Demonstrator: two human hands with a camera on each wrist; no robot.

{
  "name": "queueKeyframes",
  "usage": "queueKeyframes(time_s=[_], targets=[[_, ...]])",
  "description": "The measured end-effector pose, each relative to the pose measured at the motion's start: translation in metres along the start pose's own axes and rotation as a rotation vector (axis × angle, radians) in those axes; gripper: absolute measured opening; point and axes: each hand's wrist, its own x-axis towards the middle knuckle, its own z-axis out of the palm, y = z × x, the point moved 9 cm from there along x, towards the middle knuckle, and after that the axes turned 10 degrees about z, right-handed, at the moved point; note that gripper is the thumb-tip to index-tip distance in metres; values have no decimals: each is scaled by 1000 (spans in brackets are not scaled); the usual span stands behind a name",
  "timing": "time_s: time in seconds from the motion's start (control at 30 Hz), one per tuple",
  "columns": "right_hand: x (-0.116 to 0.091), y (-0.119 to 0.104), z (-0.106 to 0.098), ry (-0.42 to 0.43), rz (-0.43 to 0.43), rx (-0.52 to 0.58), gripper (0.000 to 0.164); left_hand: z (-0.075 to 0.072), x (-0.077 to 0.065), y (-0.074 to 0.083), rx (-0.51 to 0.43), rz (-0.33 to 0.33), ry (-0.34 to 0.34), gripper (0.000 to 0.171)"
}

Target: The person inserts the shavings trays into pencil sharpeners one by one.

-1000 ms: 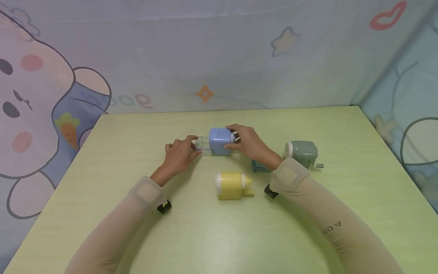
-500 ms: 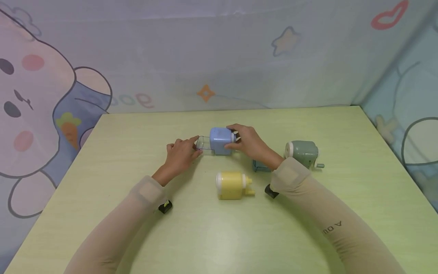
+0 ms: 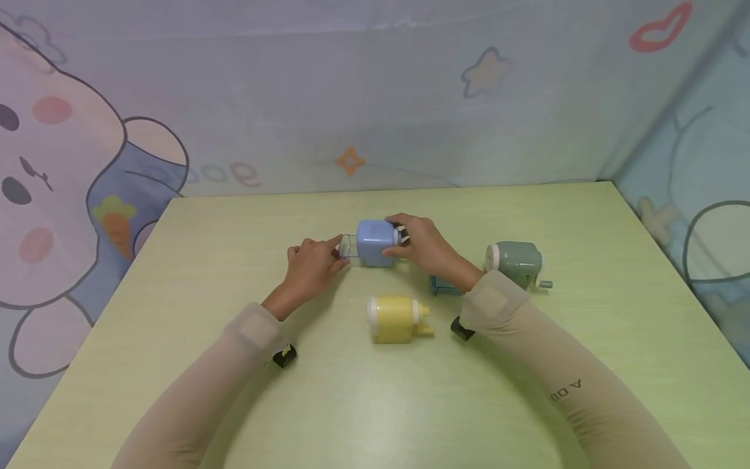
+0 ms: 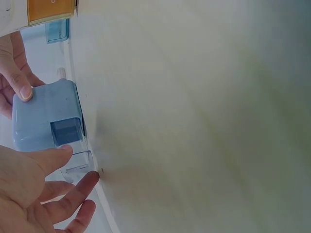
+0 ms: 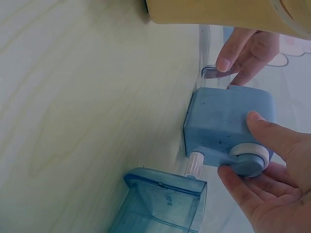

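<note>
A blue crank pencil sharpener lies toward the back of the table, its crank end facing right. My right hand grips that end, with the thumb on the near side of the body; the right wrist view shows the crank knob between thumb and fingers. From the left end a clear shavings drawer sticks partly out of its slot. My left hand pinches the drawer's outer end between thumb and fingers. In the left wrist view the thumb lies on the drawer close to the slot.
Nearer me lies a yellow pencil sharpener. A green crank sharpener stands to the right, partly behind the right forearm. A translucent teal drawer sits beside the right wrist. A printed cloth hangs behind the table.
My left hand has moved slightly right, and the clear drawer now sticks out a little less from the blue sharpener. The right hand keeps its grip in about the same place.
</note>
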Motion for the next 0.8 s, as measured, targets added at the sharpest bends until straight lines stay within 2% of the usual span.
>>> queueKeyframes(time_s=[0.43, 0.8], targets=[[0, -1, 0, 8, 5, -1, 60, 2, 1, 1, -13, -4, -7, 53], [-1, -3, -2, 13, -10, 6, 59, 1, 5, 7, -8, 34, -1, 52]])
